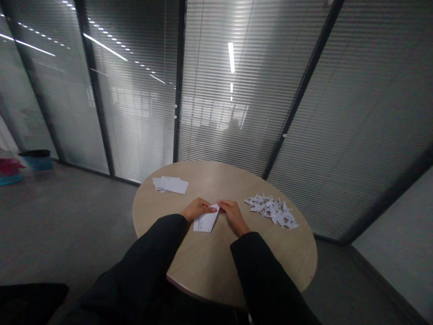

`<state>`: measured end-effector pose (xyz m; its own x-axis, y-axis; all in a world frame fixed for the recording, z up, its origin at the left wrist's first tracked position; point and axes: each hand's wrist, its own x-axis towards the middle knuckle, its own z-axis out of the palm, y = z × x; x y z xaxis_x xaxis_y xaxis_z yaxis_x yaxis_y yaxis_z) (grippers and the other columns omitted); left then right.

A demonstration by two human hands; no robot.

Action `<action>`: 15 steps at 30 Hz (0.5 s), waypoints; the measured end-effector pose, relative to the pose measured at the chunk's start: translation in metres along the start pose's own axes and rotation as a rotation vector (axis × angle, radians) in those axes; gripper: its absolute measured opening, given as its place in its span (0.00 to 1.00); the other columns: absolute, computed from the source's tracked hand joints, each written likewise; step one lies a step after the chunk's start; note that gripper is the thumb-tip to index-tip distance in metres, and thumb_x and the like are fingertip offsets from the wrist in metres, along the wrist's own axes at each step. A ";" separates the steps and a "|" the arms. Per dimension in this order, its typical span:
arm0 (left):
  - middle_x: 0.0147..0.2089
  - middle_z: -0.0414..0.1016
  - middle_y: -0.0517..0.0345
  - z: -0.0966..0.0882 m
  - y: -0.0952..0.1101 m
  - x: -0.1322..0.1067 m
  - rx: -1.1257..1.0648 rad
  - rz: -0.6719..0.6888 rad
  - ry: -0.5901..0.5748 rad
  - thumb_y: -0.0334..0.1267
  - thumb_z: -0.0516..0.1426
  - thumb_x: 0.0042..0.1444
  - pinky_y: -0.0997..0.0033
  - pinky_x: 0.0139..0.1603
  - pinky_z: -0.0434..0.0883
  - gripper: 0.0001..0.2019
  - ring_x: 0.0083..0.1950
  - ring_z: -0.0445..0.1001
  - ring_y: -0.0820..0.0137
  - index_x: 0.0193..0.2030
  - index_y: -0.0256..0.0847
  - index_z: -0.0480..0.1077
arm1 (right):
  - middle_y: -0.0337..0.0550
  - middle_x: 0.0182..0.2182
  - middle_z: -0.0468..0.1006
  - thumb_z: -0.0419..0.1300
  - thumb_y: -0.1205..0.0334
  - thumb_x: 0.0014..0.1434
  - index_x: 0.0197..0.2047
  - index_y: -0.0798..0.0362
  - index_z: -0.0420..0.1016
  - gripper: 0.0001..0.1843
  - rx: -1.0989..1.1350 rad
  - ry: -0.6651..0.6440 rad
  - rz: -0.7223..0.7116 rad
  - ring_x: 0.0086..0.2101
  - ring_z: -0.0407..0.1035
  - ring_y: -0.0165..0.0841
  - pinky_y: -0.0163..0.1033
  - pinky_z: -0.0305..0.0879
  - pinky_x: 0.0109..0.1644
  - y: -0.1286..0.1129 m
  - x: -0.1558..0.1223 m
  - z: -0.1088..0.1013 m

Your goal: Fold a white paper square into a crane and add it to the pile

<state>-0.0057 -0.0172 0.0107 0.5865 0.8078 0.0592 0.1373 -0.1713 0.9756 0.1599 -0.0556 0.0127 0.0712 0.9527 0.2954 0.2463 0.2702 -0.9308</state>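
Observation:
A partly folded sheet of white paper with some print on it is between my two hands, above the near middle of the round table. My left hand grips its upper left part, the thumb lying across the top. At its upper right corner, my right hand pinches the edge between thumb and fingertips. To the right lies a heap of small pointed folded-paper shapes. Several flat white paper slips overlap in a loose stack at the far left of the tabletop.
Glass partitions with blinds stand right behind the table. On the floor at far left are a blue bucket with a black rim and a red and blue item. A dark object is at the lower left.

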 end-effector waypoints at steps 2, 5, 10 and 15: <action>0.17 0.66 0.60 0.000 -0.001 0.001 -0.007 -0.011 0.006 0.56 0.64 0.34 0.75 0.19 0.49 0.23 0.17 0.57 0.78 0.22 0.33 0.73 | 0.45 0.23 0.77 0.59 0.41 0.46 0.25 0.57 0.78 0.24 0.062 -0.018 0.034 0.27 0.70 0.37 0.38 0.64 0.32 0.000 0.000 0.000; 0.17 0.66 0.60 0.000 -0.002 0.002 -0.013 -0.026 0.017 0.57 0.64 0.34 0.75 0.19 0.48 0.24 0.17 0.57 0.77 0.23 0.33 0.73 | 0.46 0.25 0.77 0.60 0.41 0.46 0.27 0.57 0.78 0.25 0.059 -0.005 0.031 0.28 0.70 0.37 0.39 0.65 0.32 -0.001 0.001 0.000; 0.17 0.65 0.61 0.002 -0.003 0.003 -0.072 0.015 0.010 0.58 0.62 0.36 0.75 0.20 0.49 0.24 0.18 0.57 0.77 0.21 0.33 0.71 | 0.41 0.17 0.71 0.59 0.44 0.48 0.18 0.55 0.72 0.22 -0.094 0.088 -0.057 0.22 0.65 0.33 0.36 0.60 0.28 0.002 0.003 -0.004; 0.17 0.62 0.62 0.002 -0.001 0.002 -0.104 0.050 0.009 0.60 0.60 0.38 0.75 0.19 0.49 0.25 0.17 0.55 0.78 0.20 0.34 0.69 | 0.40 0.16 0.70 0.58 0.46 0.49 0.17 0.55 0.70 0.21 -0.167 0.143 -0.071 0.22 0.64 0.32 0.36 0.57 0.27 0.005 0.005 -0.007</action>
<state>-0.0030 -0.0165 0.0092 0.5830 0.8050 0.1102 0.0238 -0.1525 0.9880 0.1678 -0.0505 0.0111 0.1812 0.8993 0.3979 0.4111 0.2983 -0.8614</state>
